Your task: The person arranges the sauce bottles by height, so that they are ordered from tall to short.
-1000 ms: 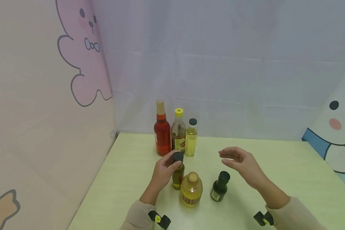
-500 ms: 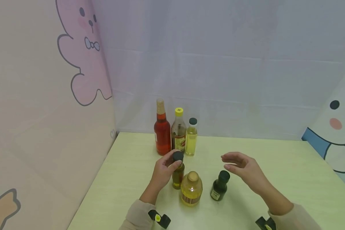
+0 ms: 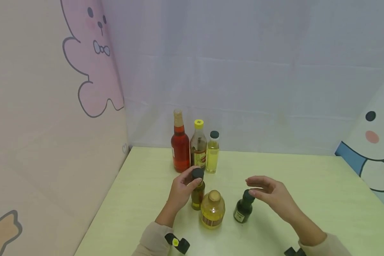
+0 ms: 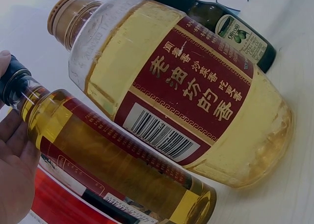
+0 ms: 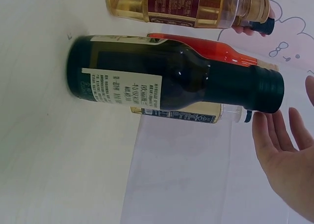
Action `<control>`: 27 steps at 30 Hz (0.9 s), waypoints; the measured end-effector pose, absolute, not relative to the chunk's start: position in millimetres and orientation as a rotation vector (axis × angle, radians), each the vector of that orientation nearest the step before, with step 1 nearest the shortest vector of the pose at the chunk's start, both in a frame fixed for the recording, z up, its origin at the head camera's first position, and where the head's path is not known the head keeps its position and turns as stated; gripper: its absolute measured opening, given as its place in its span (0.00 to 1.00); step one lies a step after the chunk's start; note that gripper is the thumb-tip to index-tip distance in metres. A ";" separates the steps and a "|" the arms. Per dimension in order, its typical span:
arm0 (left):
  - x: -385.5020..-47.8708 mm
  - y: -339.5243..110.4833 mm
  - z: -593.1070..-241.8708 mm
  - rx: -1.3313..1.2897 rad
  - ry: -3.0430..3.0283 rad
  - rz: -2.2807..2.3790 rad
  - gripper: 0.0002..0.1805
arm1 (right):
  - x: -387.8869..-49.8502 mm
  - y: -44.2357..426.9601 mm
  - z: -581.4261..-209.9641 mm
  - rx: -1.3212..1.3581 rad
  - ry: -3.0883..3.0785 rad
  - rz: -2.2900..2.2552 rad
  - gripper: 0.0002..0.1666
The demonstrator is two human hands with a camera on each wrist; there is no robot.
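Observation:
My left hand (image 3: 180, 190) grips the neck, just under the black cap, of a slim oil bottle (image 3: 197, 199) that stands upright. In the left wrist view this oil bottle (image 4: 113, 153) shows amber oil and a dark red label. Right beside it is a wider oil bottle (image 3: 213, 212) with a gold cap and yellow oil. The dark green olive oil bottle (image 3: 242, 210) stands farther right. My right hand (image 3: 276, 199) hovers at its cap with fingers spread and curved; in the right wrist view the fingers lie alongside the olive oil bottle's cap (image 5: 267, 89), contact unclear.
Behind stand a tall red bottle (image 3: 180, 153), a yellow-capped bottle (image 3: 198, 147) and a slim yellow oil bottle (image 3: 212, 156) with a dark cap. The pale table (image 3: 140, 177) meets a cloth wall at its back and printed cloth on the left.
My right hand has come down and slightly right, from above the olive oil bottle to its cap. My left hand keeps its grip, and the bottles stay where they were.

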State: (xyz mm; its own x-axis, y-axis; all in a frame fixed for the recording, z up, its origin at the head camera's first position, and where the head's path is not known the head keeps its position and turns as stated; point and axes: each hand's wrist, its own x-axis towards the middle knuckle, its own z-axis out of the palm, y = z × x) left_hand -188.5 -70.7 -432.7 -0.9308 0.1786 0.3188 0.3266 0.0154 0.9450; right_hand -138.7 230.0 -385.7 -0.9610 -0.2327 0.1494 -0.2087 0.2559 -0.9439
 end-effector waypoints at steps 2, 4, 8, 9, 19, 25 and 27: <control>-187.8 -70.3 -432.6 -0.528 -2.158 -2.066 0.21 | -137.4 230.0 -387.8 -0.425 2.479 -1.849 0.22; -187.7 -69.9 -431.6 -0.514 -2.167 -2.065 0.21 | -135.6 229.6 -389.6 -0.428 2.482 -1.850 0.23; -185.5 -69.0 -424.5 -0.494 -2.189 -2.063 0.21 | -132.8 229.3 -392.9 -0.440 2.477 -1.853 0.23; -184.3 -69.1 -421.5 -0.493 -2.196 -2.061 0.21 | -132.4 229.3 -393.5 -0.438 2.473 -1.856 0.23; -183.6 -68.9 -423.4 -0.505 -2.181 -2.057 0.20 | -129.6 230.1 -398.1 -0.396 2.449 -1.868 0.23; -189.3 -69.7 -434.2 -0.529 -2.163 -2.047 0.21 | -128.4 230.5 -400.7 -0.396 2.430 -1.891 0.23; -189.4 -70.0 -435.0 -0.529 -2.164 -2.046 0.21 | -128.3 230.6 -402.3 -0.394 2.423 -1.893 0.24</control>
